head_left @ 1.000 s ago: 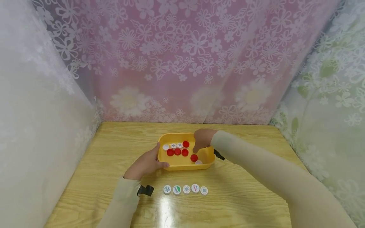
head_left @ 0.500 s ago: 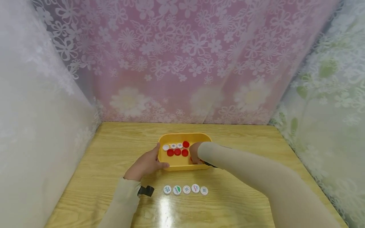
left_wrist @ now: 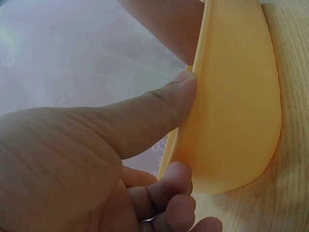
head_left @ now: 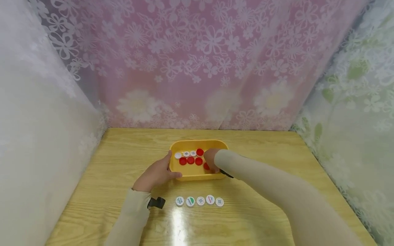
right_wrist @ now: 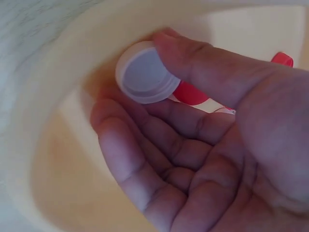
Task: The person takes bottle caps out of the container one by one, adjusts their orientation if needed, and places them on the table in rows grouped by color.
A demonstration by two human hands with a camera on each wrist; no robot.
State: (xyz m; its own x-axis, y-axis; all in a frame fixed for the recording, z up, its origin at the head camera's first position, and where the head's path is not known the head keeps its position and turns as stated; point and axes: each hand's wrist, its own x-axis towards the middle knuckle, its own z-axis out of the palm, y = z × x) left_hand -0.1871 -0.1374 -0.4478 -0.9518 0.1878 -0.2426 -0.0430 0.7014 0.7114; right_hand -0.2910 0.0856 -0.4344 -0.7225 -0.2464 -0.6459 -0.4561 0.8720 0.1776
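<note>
My left hand [head_left: 155, 173] grips the left end of a yellow plastic tray [head_left: 192, 171]. In the left wrist view its thumb presses the rim, and the curled fingers sit close to the tray wall [left_wrist: 236, 106]. Inside the tray's right part, my right hand [head_left: 210, 159] pinches a white bottle cap [right_wrist: 147, 72], hollow side showing in the right wrist view. A red bottle cap [head_left: 206, 166] lies right beside that hand, partly covered. Further left in the tray are several red caps [head_left: 191, 160] and white caps [head_left: 186, 154] in two rows.
In front of the tray, several white caps with printed tops [head_left: 200, 201] form a row on the wooden table [head_left: 129, 147]. A pink floral curtain [head_left: 191, 68] hangs behind the table, with pale curtains on both sides.
My right hand has moved from the tray's back right toward its front and has taken hold of the white cap there. The left hand keeps its grip; the head view has shifted slightly.
</note>
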